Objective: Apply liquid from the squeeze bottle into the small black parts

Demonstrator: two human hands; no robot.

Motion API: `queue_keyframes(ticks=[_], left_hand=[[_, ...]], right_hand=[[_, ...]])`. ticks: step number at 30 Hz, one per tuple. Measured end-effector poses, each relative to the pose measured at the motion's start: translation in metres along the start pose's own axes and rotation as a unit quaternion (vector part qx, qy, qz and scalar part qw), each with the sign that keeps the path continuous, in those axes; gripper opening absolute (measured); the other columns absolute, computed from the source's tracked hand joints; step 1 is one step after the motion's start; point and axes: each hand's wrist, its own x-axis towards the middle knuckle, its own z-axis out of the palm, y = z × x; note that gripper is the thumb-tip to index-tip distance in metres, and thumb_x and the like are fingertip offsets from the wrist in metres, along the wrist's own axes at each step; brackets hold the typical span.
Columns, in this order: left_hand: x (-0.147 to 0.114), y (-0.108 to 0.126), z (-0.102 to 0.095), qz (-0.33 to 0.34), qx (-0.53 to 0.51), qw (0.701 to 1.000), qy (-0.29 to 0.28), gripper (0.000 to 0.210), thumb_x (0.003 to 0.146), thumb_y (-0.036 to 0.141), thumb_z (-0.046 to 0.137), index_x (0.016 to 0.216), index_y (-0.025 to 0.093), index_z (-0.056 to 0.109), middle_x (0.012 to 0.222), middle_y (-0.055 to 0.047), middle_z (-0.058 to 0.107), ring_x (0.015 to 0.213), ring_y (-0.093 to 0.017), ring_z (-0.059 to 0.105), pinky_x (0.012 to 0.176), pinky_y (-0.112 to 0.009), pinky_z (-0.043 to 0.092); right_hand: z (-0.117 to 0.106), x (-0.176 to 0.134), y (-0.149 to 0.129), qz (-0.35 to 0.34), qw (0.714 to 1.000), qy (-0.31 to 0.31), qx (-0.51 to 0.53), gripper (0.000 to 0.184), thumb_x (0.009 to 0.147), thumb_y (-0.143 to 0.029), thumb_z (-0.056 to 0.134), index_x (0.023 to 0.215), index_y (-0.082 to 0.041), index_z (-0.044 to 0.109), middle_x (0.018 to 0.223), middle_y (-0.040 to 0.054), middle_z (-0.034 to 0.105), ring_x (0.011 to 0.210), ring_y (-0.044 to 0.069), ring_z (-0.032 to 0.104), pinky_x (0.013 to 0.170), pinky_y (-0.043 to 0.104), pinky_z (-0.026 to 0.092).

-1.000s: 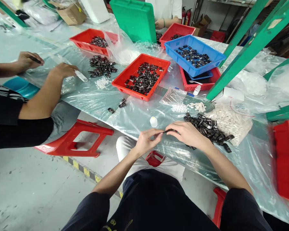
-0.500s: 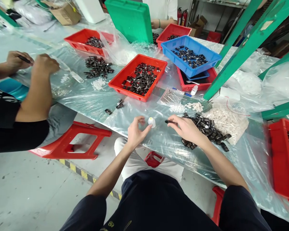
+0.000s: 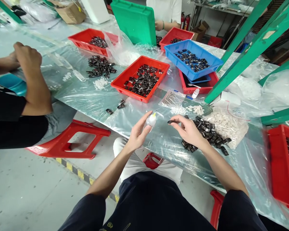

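My left hand [image 3: 140, 132] has its thumb and fingers around a small translucent dropper bottle [image 3: 151, 120] with a yellow, needle-like tip pointing up. Between the thumb and fingertips of my right hand [image 3: 186, 128] is a small glossy black plastic piece [image 3: 170, 122], level with the bottle and apart from it. Beside that hand lies a pile of similar black pieces [image 3: 210, 133]. Small white parts [image 3: 179, 110] are heaped just beyond, next to a clear bag of metal pins [image 3: 171, 98].
A red tray [image 3: 128, 91] of black pieces stands ahead, with a blue tray [image 3: 192, 75] stacked behind it. A large bag of white parts [image 3: 233, 126] and a green post [image 3: 245, 48] are on the right. A co-worker's hands [image 3: 26, 56] are at the left.
My left hand has closed around the dropper bottle, whose yellow tip now tilts upward. My right hand still pinches the black piece. The co-worker's hands have come together, farther left.
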Motion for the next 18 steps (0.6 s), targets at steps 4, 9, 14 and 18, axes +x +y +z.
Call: queue_keyframes(ticks=[4,9,14,18], left_hand=[[0.001,0.016,0.003,0.024,-0.009,1.0,-0.001,0.049,0.092,0.047,0.077,0.131,0.023,0.058,0.097,-0.005,0.073,0.082,-0.019,0.071,0.079,-0.033,0.058],[0.002,0.022,0.005,-0.018,0.019,0.999,0.025,0.04,0.088,0.051,0.079,0.112,0.02,0.069,0.104,-0.009,0.074,0.079,-0.018,0.068,0.067,-0.028,0.055],[0.008,0.02,0.004,-0.1,-0.124,0.984,0.082,0.045,0.084,0.063,0.076,0.102,0.021,0.069,0.065,0.002,0.058,0.047,-0.009,0.045,0.042,-0.02,0.03],[0.016,0.026,0.005,-0.153,-0.252,0.953,0.067,0.05,0.071,0.056,0.087,0.099,0.021,0.065,0.059,0.008,0.048,0.043,-0.005,0.032,0.043,-0.02,0.028]], right_hand=[[0.001,-0.001,-0.002,0.018,0.999,-0.005,0.045,0.022,0.107,-0.042,0.054,0.112,-0.021,0.062,0.093,0.0057,0.078,0.061,0.013,0.058,0.055,0.026,0.04],[0.0,-0.002,-0.003,0.018,0.998,-0.013,0.065,0.025,0.107,-0.044,0.053,0.113,-0.021,0.061,0.092,0.0068,0.078,0.068,0.015,0.063,0.058,0.026,0.043],[-0.001,-0.003,-0.004,0.017,0.998,-0.011,0.064,0.026,0.107,-0.044,0.052,0.116,-0.021,0.061,0.092,0.0073,0.078,0.066,0.015,0.061,0.058,0.027,0.045],[-0.002,-0.002,-0.006,0.025,0.997,-0.012,0.076,0.023,0.106,-0.042,0.054,0.112,-0.021,0.06,0.092,0.007,0.079,0.067,0.015,0.061,0.059,0.027,0.045]])
